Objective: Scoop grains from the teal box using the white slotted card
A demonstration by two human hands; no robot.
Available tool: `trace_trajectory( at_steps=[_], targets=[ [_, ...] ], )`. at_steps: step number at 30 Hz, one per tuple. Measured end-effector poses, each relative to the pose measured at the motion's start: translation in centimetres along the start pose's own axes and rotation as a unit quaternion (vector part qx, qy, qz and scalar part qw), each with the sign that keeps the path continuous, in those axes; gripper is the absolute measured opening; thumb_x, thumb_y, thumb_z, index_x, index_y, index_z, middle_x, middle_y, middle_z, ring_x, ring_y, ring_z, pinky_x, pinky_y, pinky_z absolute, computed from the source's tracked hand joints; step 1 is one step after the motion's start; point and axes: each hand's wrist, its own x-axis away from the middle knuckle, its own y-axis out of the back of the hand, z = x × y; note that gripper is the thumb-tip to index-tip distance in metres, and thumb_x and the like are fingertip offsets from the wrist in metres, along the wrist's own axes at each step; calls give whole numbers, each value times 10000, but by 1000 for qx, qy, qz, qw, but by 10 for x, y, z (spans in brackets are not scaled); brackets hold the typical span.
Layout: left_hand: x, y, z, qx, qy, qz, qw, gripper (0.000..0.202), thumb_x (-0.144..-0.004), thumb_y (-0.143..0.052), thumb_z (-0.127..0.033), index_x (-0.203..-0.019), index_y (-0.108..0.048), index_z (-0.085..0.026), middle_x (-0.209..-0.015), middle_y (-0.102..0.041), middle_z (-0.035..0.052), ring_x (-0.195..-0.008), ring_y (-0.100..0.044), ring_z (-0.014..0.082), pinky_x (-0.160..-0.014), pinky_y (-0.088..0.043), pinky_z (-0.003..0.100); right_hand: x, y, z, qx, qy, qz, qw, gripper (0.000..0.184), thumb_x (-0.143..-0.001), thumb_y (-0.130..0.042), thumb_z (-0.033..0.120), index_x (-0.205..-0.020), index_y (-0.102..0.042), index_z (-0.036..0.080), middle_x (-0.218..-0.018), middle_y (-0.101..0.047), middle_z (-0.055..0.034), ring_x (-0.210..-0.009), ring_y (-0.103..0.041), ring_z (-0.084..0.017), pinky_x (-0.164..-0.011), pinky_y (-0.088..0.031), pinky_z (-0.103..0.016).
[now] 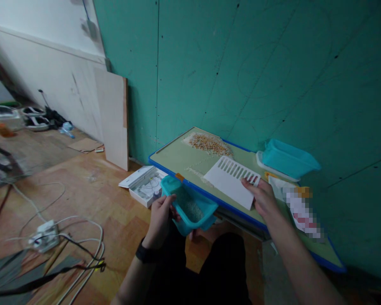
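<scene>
My left hand (162,208) grips the near rim of a teal plastic basin (189,226), held just below the table's front edge. Whitish grains, like rice, lie in its bottom. In my right hand (263,195) is a white slotted scraper (225,180), resting flat or nearly so on the table (178,157). A thin trail of pale grains (198,173) lies along the scraper's left side. Farther back is a pile of yellow-orange kernels (209,145) mixed with pale grains.
Another teal basin (288,159) stands at the table's back right on a white tray. A partly blurred packet (301,214) lies to the right. On the floor are an open white box (146,186), a power strip (47,235) and cables. A green wall (190,63) rises behind.
</scene>
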Motion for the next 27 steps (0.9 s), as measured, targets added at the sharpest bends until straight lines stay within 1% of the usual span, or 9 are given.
trace_trajectory(
  at_steps=[3,9,13,19,24,26,27],
  targets=[
    [1,-2,-2,-3,-3,5,1000,372,-711,-741,-441,-498,-530,-219,-361,-529,-28,-299,-510,152,-339,-395,243,-2,-20,0,-6,-8,27,1000,569,-485,-956,473,-921,-732,185,-864,-781,-48,-767,-711,-255,-709,-553,-359],
    [-4,-2,-9,-21,-10,-17,1000,393,-710,-743,-441,-470,-519,-226,-345,-501,-29,-309,-509,152,-345,-354,238,-2,-58,0,-26,-21,63,997,562,-460,-956,472,-884,-720,189,-839,-771,-38,-747,-701,-244,-721,-549,-361],
    [-5,-1,-11,-18,-16,-11,1000,399,-721,-735,-438,-465,-526,-214,-346,-507,-29,-313,-508,143,-357,-364,231,1,-75,1,-30,-11,86,996,557,-486,-943,469,-907,-715,185,-850,-769,-44,-753,-694,-240,-725,-540,-356],
    [-6,0,-12,-31,-15,-14,999,399,-711,-732,-447,-462,-526,-213,-344,-521,-22,-311,-516,145,-348,-365,229,0,-81,1,-32,2,97,995,545,-510,-936,461,-928,-716,190,-862,-768,-42,-788,-697,-243,-745,-535,-351],
    [-6,0,-12,-26,-13,-14,999,397,-695,-736,-437,-446,-519,-215,-335,-519,-24,-302,-518,151,-338,-379,234,3,-84,1,-36,-19,118,992,527,-523,-936,462,-920,-718,192,-859,-771,-43,-768,-704,-239,-731,-553,-349],
    [-6,0,-12,-19,-14,-14,1000,395,-692,-735,-429,-442,-518,-214,-332,-517,-24,-295,-512,147,-335,-372,231,3,-79,5,-47,-15,106,993,538,-525,-938,453,-944,-722,193,-881,-777,-43,-786,-713,-241,-747,-566,-354],
    [-6,1,-12,-16,-14,-15,1000,397,-690,-735,-428,-439,-515,-214,-331,-518,-22,-291,-509,145,-334,-369,230,3,-74,7,-53,-9,91,994,551,-521,-940,450,-959,-723,195,-899,-781,-45,-805,-719,-247,-759,-572,-359]
  ],
)
